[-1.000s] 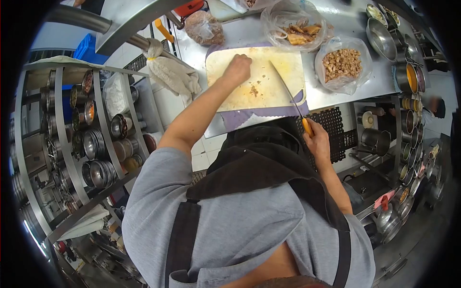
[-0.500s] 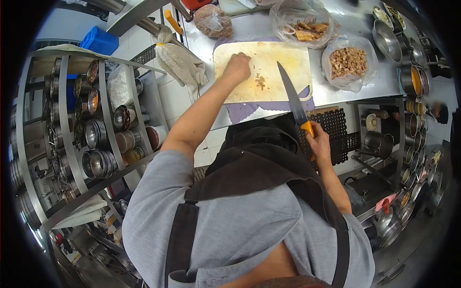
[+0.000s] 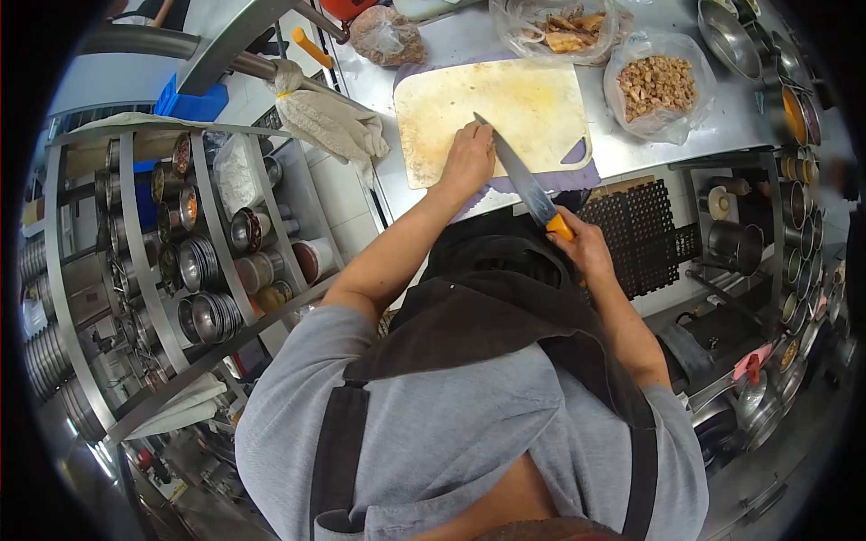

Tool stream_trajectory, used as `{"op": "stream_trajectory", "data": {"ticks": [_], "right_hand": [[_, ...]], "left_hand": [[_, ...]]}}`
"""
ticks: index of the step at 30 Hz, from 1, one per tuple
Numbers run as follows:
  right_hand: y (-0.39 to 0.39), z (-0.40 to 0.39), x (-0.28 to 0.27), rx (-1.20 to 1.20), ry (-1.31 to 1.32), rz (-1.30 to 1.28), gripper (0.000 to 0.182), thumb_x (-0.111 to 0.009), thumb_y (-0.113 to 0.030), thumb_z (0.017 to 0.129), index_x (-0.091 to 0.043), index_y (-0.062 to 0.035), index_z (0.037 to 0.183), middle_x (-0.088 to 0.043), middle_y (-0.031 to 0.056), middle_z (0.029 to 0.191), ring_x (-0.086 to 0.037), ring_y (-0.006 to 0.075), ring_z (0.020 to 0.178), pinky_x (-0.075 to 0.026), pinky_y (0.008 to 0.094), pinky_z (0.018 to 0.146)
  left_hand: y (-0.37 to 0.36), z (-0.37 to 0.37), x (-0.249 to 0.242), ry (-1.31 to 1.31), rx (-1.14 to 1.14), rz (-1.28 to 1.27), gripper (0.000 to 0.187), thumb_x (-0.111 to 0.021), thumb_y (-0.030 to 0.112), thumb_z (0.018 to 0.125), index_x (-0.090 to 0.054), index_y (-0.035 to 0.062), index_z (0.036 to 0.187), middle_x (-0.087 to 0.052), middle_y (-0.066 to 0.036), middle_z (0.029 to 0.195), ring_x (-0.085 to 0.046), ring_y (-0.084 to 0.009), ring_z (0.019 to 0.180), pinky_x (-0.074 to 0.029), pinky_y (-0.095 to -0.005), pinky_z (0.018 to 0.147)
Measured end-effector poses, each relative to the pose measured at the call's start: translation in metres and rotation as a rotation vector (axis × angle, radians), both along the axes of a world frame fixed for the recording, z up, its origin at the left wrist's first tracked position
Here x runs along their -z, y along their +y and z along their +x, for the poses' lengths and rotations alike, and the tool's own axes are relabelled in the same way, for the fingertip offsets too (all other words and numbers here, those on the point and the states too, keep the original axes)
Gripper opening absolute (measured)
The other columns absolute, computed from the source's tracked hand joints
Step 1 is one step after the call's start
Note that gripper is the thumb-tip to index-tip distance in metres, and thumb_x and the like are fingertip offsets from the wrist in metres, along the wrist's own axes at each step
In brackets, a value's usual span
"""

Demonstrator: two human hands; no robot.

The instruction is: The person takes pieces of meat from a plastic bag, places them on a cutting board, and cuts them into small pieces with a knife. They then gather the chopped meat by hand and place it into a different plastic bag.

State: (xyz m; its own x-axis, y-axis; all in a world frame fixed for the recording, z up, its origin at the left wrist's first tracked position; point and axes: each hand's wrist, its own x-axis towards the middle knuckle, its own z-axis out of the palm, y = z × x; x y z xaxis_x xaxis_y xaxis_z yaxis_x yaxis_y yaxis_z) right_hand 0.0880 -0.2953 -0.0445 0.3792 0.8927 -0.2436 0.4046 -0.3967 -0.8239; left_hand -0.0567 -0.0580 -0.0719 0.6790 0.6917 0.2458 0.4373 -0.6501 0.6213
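Observation:
My right hand (image 3: 586, 245) is wrapped round the yellow handle of a long kitchen knife (image 3: 523, 178). Its blade slants up and left across the near edge of the white cutting board (image 3: 532, 99). Beside the blade near the tip, my left hand (image 3: 471, 155) is down at the board's near part. Its fingers are curled together, and whatever they hold, if anything, is hidden. A purple cloth (image 3: 582, 176) shows beneath the board.
A bag of diced meat (image 3: 657, 88) stands right of the board. Behind lie a bag of browned strips (image 3: 568, 34) and a knotted bag of brownish food (image 3: 388, 38). A towel (image 3: 329, 117) hangs at left. Shelves of metal bowls (image 3: 207, 316) stand further left.
My left hand has moved right and nearer to me, beside the blade. The small pile of bits no longer shows on the board. My right hand and the knife have shifted slightly left.

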Motion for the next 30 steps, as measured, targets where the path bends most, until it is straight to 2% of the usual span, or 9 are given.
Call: {"op": "stream_trajectory", "data": {"ticks": [9, 14, 17, 19, 21, 22, 23, 25, 30], "right_hand": [[0.002, 0.006, -0.009, 0.004, -0.031, 0.013, 0.051, -0.078, -0.015, 0.079, -0.061, -0.0116, 0.127, -0.067, 0.0235, 0.098, -0.065, 0.0408, 0.093, -0.052, 0.0414, 0.077], [-0.014, 0.034, -0.029, 0.118, -0.076, 0.099, 0.052, -0.079, -0.014, 0.078, -0.061, -0.0073, 0.127, -0.069, 0.0231, 0.100, -0.068, 0.0379, 0.092, -0.053, 0.0387, 0.078], [-0.027, 0.053, -0.048, 0.231, -0.129, 0.155, 0.052, -0.079, -0.013, 0.079, -0.060, -0.0040, 0.127, -0.070, 0.0224, 0.101, -0.071, 0.0337, 0.092, -0.053, 0.0367, 0.077], [-0.039, 0.063, -0.059, 0.401, -0.147, 0.164, 0.050, -0.078, -0.012, 0.081, -0.061, -0.0044, 0.128, -0.072, 0.0173, 0.096, -0.072, 0.0244, 0.085, -0.053, 0.0322, 0.074], [-0.050, 0.069, -0.076, 0.519, -0.092, 0.105, 0.050, -0.077, -0.012, 0.082, -0.061, -0.0050, 0.129, -0.072, 0.0135, 0.093, -0.068, 0.0193, 0.078, -0.052, 0.0298, 0.069], [-0.055, 0.071, -0.084, 0.626, -0.017, 0.048, 0.049, -0.076, -0.012, 0.083, -0.061, -0.0055, 0.129, -0.072, 0.0098, 0.090, -0.065, 0.0141, 0.070, -0.051, 0.0273, 0.065], [-0.066, 0.078, -0.062, 0.624, -0.141, 0.223, 0.049, -0.076, -0.012, 0.085, -0.060, -0.0063, 0.130, -0.069, 0.0044, 0.085, -0.055, 0.0078, 0.061, -0.046, 0.0240, 0.056], [-0.075, 0.077, -0.073, 0.708, -0.110, 0.145, 0.049, -0.076, -0.012, 0.085, -0.060, -0.0060, 0.130, -0.069, 0.0049, 0.085, -0.054, 0.0078, 0.059, -0.045, 0.0244, 0.055], [-0.105, 0.075, -0.055, 0.759, -0.183, -0.003, 0.047, -0.077, -0.017, 0.084, -0.061, -0.0037, 0.127, -0.069, 0.0097, 0.084, -0.055, 0.0093, 0.060, -0.048, 0.0264, 0.059]], "left_hand": [[0.008, 0.021, 0.015, -0.155, -0.098, 0.007, 0.022, -0.067, -0.001, 0.078, -0.062, 0.0021, 0.099, -0.062, -0.018, 0.095, -0.064, -0.0342, 0.079, -0.055, -0.0396, 0.068], [0.008, 0.088, -0.012, -0.278, -0.016, 0.009, 0.021, -0.067, -0.001, 0.078, -0.063, 0.0017, 0.098, -0.062, -0.018, 0.097, -0.065, -0.0330, 0.079, -0.056, -0.0387, 0.068], [0.004, 0.148, -0.044, -0.400, 0.104, 0.017, 0.022, -0.067, -0.001, 0.077, -0.063, 0.0014, 0.099, -0.062, -0.017, 0.100, -0.065, -0.0332, 0.082, -0.056, -0.0386, 0.069], [-0.002, 0.191, -0.066, -0.474, 0.179, 0.009, 0.023, -0.066, -0.002, 0.077, -0.063, 0.0012, 0.100, -0.062, -0.017, 0.101, -0.065, -0.0336, 0.083, -0.056, -0.0383, 0.069], [-0.010, 0.234, -0.082, -0.600, 0.277, -0.041, 0.023, -0.060, 0.000, 0.077, -0.063, -0.0007, 0.100, -0.061, -0.020, 0.103, -0.059, -0.0399, 0.098, -0.049, -0.0455, 0.087], [-0.011, 0.256, -0.081, -0.614, 0.286, -0.045, 0.023, -0.060, 0.000, 0.077, -0.063, -0.0007, 0.100, -0.061, -0.020, 0.103, -0.059, -0.0399, 0.098, -0.049, -0.0455, 0.087], [-0.009, 0.278, -0.080, -0.578, 0.327, 0.005, 0.027, -0.061, 0.001, 0.077, -0.064, 0.0000, 0.103, -0.061, -0.019, 0.108, -0.061, -0.0384, 0.100, -0.051, -0.0436, 0.088], [0.002, 0.303, -0.079, -0.343, 0.448, -0.015, 0.034, -0.062, 0.006, 0.078, -0.066, 0.0043, 0.112, -0.060, -0.019, 0.124, -0.059, -0.0361, 0.109, -0.048, -0.0431, 0.096], [0.039, 0.285, -0.096, -0.159, 0.379, -0.048, 0.026, -0.063, 0.014, 0.081, -0.072, 0.0090, 0.105, -0.069, -0.016, 0.108, -0.066, -0.0327, 0.098, -0.051, -0.0419, 0.092]]}}
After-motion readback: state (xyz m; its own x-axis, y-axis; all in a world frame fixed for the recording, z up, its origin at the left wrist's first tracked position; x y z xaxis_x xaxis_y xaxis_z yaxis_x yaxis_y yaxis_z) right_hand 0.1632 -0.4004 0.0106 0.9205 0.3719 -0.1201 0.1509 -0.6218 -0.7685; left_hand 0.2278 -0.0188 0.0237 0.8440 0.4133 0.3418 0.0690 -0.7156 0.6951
